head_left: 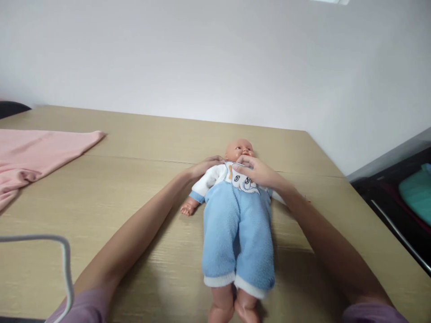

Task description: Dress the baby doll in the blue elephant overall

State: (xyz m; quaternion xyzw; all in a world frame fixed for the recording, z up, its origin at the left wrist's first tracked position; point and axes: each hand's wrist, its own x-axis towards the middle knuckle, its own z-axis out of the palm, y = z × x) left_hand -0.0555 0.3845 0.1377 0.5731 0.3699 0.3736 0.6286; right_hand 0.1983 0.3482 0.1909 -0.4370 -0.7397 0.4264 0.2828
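A bald baby doll [239, 224] lies on its back on the wooden table, its head at the far end and its feet towards me. It wears a fuzzy light-blue and white outfit with an elephant face [247, 184] on the chest. My left hand [207, 166] rests at the doll's shoulder on the left, fingers stretched towards the neck; the thumb is hidden. Across the upper chest lies my right hand [261, 171], its fingers by the doll's chin and its thumb apart on the collar. The doll's arm on the right is mostly covered by my forearm.
A pink cloth [43, 150] spreads over the left side of the table [134, 139]. A white cable [65, 264] loops at the lower left. Beyond the right table edge is a dark chair-like object with teal fabric [417, 190]. A white wall stands behind.
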